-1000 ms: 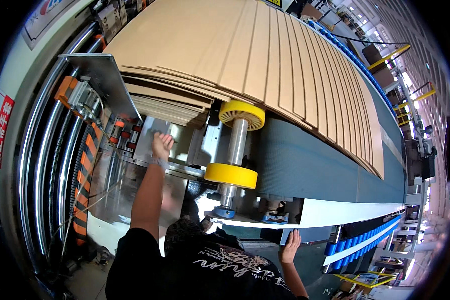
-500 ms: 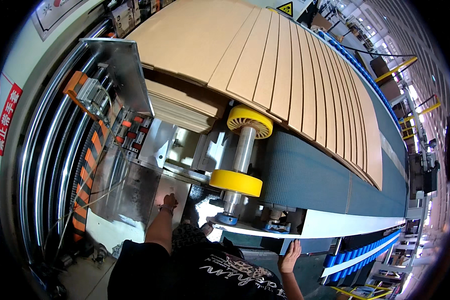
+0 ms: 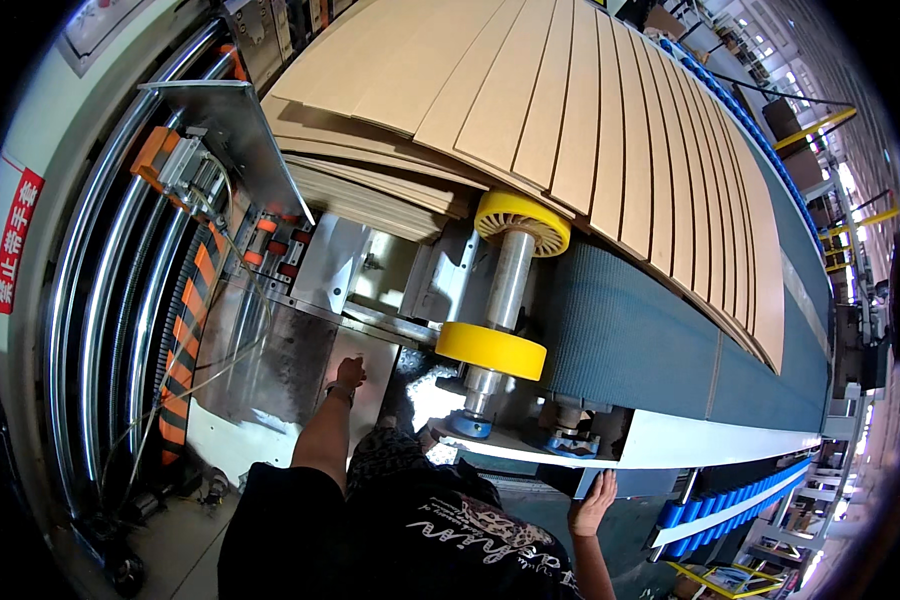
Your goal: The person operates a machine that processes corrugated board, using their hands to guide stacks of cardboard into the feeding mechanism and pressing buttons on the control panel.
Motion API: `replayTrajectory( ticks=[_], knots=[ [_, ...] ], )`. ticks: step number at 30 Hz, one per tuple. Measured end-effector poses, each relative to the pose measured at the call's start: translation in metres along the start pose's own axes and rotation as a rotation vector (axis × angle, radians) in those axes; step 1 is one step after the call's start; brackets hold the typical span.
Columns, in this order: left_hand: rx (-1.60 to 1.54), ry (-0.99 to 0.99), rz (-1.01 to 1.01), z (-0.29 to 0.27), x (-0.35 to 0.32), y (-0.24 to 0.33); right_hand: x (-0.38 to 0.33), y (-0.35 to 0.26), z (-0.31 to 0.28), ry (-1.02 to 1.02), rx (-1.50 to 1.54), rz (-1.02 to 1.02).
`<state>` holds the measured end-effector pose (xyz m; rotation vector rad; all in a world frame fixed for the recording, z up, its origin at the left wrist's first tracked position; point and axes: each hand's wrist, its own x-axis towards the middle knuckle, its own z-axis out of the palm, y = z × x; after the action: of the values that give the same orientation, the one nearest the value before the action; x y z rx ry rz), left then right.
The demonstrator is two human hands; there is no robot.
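Note:
My left hand [image 3: 350,373] is held low over a bare metal panel [image 3: 362,350] on the machine's near side. Its fingers look curled together, and whatever they hold or press is too small to make out. Farther right, my right hand [image 3: 594,503] lies with fingers stretched against a grey box [image 3: 642,484] under the white side rail [image 3: 710,436]. Between the hands stands a metal shaft [image 3: 511,285] with two yellow wheels [image 3: 492,350]. Brown cardboard sheets [image 3: 580,150] overlap like shingles on a dark green conveyor belt [image 3: 630,345]; more sheets [image 3: 370,200] are stacked below their left end.
Shiny metal rollers [image 3: 98,290] run along the left, beside an orange-and-black striped bar [image 3: 182,350] and loose cables. An upright metal plate [image 3: 245,140] stands by the stack. Blue rollers [image 3: 735,505] sit low at the right.
My view has shifted slightly, so the machine sits farther right in the picture. Several sheets above the lower stack now look fanned apart. Both hands keep their places on the machine.

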<state>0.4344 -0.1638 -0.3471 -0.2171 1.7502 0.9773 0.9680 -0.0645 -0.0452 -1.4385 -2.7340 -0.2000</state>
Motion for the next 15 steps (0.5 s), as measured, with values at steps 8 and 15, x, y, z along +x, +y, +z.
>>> replayTrajectory(
  ticks=[8,15],
  knots=[
    [-0.147,-0.090,-0.086,0.006,0.017,-0.004,0.008,-0.006,-0.007,-0.043,0.021,0.023],
    [-0.266,0.030,-0.072,0.026,0.028,0.041,0.006,-0.005,-0.005,-0.036,0.030,0.053]
  ],
)
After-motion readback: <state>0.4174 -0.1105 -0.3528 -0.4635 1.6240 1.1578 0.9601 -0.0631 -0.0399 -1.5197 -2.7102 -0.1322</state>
